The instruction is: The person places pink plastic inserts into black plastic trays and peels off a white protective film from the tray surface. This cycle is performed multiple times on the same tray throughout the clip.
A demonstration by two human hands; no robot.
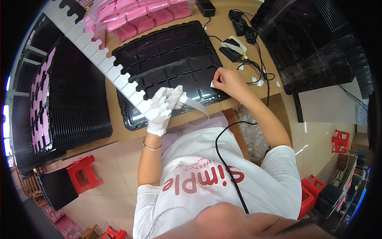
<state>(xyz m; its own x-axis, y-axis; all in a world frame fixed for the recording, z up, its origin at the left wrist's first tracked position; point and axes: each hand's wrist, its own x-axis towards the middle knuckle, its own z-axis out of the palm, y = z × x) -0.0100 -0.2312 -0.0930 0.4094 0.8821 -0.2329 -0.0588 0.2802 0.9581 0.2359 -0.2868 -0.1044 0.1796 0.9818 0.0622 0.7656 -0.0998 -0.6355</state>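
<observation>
My left hand [165, 104], in a white glove, is closed on the lower end of a long white strip [107, 67] with notches along one edge. The strip slants up to the far left. Beside the gloved fingers a thin translucent band [197, 106] curls to the right. My bare right hand [229, 82] pinches a small white scrap [212, 84] between thumb and finger. Both hands are over the near part of a shiny black moulded tray [167, 53] with shallow compartments. The strip covers part of the tray's left side.
Pink pieces in clear plastic [147, 14] lie behind the tray. Tall stacks of black trays stand at left [79, 95] and right [314, 51]. A black device [232, 51], cables [258, 65] and white scraps [259, 82] are right of the tray. Red stools [84, 175] stand below.
</observation>
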